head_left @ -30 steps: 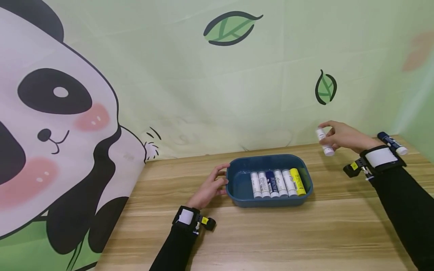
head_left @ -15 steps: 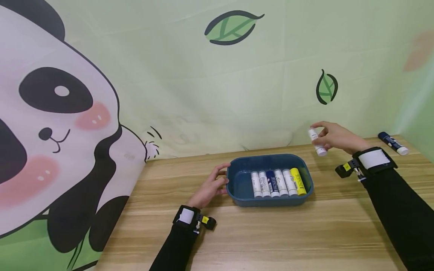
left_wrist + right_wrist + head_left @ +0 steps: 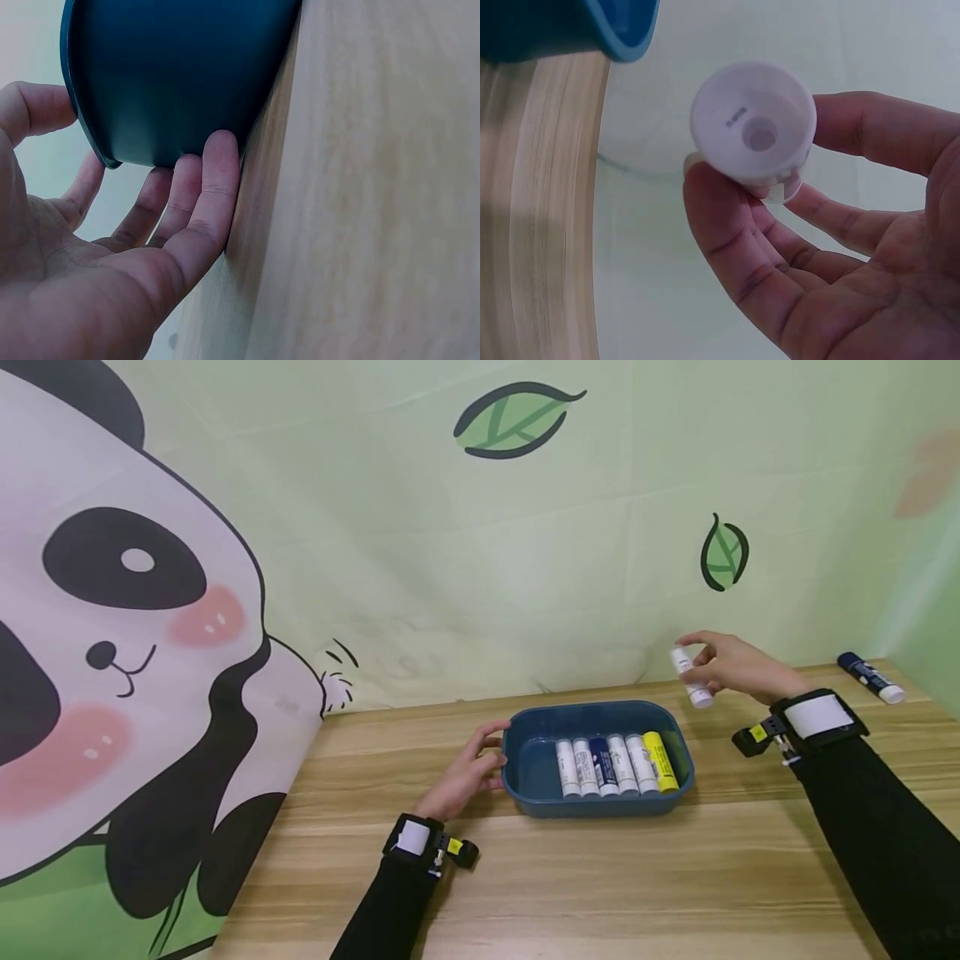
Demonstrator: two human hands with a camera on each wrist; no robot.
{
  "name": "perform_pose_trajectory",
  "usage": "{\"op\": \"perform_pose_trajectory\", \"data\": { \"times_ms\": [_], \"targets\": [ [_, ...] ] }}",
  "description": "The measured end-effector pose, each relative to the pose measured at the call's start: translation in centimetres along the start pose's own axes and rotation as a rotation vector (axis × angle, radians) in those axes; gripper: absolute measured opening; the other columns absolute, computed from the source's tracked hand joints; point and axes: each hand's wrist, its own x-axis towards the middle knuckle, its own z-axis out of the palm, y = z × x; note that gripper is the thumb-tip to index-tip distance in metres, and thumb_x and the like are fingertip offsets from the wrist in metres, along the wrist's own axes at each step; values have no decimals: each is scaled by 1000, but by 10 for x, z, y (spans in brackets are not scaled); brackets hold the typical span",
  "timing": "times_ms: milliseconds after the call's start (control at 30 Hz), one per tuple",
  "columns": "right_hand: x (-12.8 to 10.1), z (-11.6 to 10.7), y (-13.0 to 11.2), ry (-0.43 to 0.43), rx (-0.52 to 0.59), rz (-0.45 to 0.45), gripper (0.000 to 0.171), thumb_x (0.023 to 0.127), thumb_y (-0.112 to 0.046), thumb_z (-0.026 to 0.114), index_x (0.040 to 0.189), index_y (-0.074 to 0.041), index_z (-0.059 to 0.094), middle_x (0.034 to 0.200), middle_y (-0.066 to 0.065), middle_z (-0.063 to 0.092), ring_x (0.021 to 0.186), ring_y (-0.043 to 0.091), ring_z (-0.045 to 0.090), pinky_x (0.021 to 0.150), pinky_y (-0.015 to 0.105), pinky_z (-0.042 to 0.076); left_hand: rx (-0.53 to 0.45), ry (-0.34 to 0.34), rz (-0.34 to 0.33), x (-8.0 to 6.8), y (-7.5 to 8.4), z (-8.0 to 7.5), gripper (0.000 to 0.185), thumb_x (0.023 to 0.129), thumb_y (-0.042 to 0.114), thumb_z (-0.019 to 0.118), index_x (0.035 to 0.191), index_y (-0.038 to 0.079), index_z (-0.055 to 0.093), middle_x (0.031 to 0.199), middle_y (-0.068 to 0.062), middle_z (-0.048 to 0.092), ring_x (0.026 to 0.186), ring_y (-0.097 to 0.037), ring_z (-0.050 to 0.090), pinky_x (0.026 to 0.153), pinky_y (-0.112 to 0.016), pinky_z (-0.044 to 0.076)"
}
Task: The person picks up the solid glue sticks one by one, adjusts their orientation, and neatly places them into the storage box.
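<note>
- Landmark for us is the blue tray sitting on the wooden table.
- Our left hand rests against the tray's left end, fingers straight and relaxed along its outer wall, thumb near the rim. It isn't gripping anything.
- Our right hand is up in the air just past the tray's far right corner, pinching a white tube between thumb and fingertips. The wrist view shows the tube's round end facing us.
- Inside the tray, six tubes lie side by side toward its right half: four white, one dark blue tube, and a yellow tube at the right end.
- Well off to the tray's right, near the table's far edge, lies another dark blue tube with a white cap.
- Behind the tray hangs a green backdrop with a panda and leaves.
</note>
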Motion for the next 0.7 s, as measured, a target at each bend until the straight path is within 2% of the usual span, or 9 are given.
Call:
{"op": "perform_pose_trajectory", "data": {
  "times_ms": [700],
  "targets": [
    [3,26,-27,-33,69,-52,69,98,-11,64,155,6,30,116,25,50,90,23,62,72,29,59,1,-5,-5,0,0,0,60,99,13,48,156,26,36,151,-17,34,113,-27,58,89,-32,60]
  ]
}}
